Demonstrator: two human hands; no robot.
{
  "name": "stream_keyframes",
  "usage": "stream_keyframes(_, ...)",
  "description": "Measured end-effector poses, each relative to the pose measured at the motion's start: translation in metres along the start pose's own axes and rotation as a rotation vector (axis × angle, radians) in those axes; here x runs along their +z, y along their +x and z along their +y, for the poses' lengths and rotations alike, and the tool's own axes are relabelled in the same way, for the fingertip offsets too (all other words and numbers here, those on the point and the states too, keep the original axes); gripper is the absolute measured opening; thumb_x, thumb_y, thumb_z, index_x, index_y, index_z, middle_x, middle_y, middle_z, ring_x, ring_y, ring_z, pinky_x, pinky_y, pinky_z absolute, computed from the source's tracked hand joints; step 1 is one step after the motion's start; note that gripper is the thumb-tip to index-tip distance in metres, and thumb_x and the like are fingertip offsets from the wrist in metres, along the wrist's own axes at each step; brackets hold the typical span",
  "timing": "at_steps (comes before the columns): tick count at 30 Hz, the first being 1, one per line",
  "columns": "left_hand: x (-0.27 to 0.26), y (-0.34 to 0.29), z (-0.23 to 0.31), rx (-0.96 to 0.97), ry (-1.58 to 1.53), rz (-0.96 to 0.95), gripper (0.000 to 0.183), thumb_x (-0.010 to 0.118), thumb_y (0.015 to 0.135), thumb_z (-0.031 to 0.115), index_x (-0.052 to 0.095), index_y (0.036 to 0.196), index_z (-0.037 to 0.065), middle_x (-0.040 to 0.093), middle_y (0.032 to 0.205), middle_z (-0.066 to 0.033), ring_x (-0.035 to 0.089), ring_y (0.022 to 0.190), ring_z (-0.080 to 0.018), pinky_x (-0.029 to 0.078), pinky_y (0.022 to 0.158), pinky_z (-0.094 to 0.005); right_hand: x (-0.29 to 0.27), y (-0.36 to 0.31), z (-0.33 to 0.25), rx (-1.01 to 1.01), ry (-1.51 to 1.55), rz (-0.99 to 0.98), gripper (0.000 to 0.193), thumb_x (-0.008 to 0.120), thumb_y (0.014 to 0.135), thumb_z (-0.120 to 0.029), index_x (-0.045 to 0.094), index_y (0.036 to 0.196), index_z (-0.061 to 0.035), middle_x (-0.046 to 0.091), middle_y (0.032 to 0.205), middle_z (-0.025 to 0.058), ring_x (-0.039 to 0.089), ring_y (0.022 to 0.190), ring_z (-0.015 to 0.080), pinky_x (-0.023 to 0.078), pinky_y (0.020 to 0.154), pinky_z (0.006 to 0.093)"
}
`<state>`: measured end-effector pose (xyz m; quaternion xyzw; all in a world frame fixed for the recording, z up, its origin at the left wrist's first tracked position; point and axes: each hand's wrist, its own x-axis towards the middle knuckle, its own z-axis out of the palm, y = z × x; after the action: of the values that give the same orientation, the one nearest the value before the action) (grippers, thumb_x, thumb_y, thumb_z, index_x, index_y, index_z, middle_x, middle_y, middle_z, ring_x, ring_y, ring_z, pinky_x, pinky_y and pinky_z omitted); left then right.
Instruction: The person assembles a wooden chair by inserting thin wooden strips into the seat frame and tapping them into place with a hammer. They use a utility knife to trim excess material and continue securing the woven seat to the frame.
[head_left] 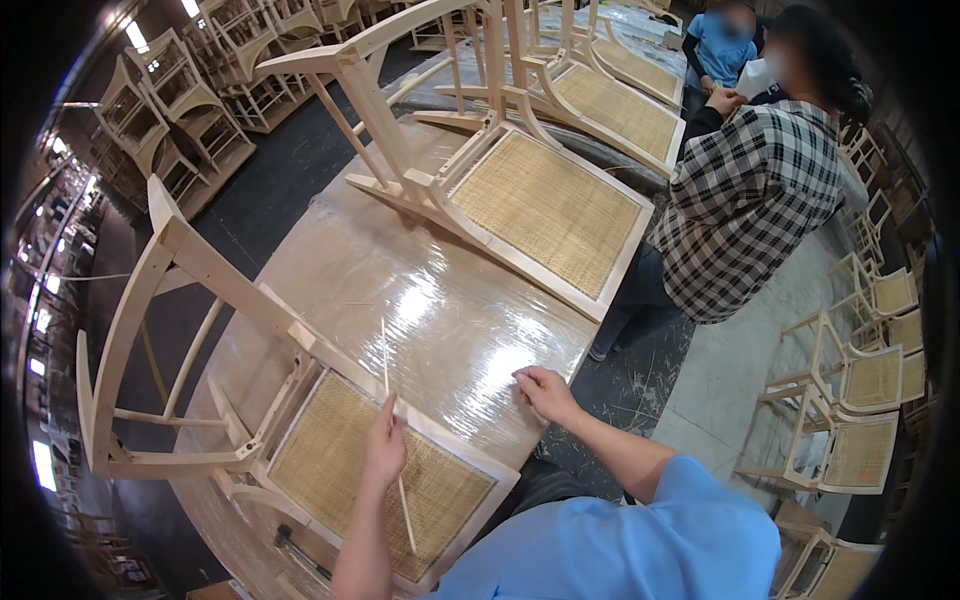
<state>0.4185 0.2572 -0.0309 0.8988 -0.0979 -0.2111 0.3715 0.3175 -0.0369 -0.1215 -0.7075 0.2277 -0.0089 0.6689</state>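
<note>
My left hand [386,447] is closed around a thin pale wooden strip [384,352], which sticks out above and below the fingers. It hangs over the woven cane panel [330,435] of an unfinished wooden chair [215,275]. That chair lies on the table with its legs pointing up and to the left. My right hand [548,394] is over the near right edge of the plastic-covered table [440,285], apart from the chair. Its fingers are curled together, and whatever they may hold is too small to make out.
A second chair [545,210] lies farther along the table, with more behind it. A person in a checked shirt [750,200] stands at the right side, another person in blue [722,50] beyond. A hammer-like tool [300,550] lies below the near chair. Chairs [865,450] line the right floor.
</note>
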Motion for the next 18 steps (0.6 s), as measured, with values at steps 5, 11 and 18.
stream_keyframes(5,0.029,0.125,0.021,0.009,0.017,0.059,0.062,0.054,0.095,0.01,0.039,0.155,0.01,0.063,0.118,-0.0194,0.065,0.1,-0.0304,0.052,0.091,-0.041,-0.02,0.018,-0.002,0.049,0.252,0.119,0.028,0.057,0.104,-0.021,0.067,0.117,0.0014,0.065,0.082,0.0023,0.06,0.07,0.0084,0.051,0.065,0.0253)
stream_keyframes(11,0.052,0.203,0.015,-0.095,0.454,0.088,0.063,0.059,0.092,0.017,0.042,0.152,0.009,0.063,0.121,-0.0224,0.063,0.11,-0.0384,0.05,0.095,-0.045,-0.063,0.058,0.005,0.057,0.161,0.396,0.033,0.06,0.103,-0.022,0.065,0.124,0.0018,0.066,0.09,0.0037,0.062,0.079,0.013,0.053,0.073,0.0292)
stream_keyframes(18,0.118,0.236,0.079,-0.107,-0.326,-0.011,0.058,0.06,0.096,0.019,0.044,0.15,0.003,0.068,0.109,-0.0191,0.066,0.092,-0.0269,0.054,0.081,-0.0354,-0.14,0.109,0.031,0.263,-0.29,0.847,0.039,0.063,0.096,-0.03,0.067,0.119,0.0013,0.064,0.117,0.0211,0.062,0.108,0.0365,0.049,0.095,0.0437)
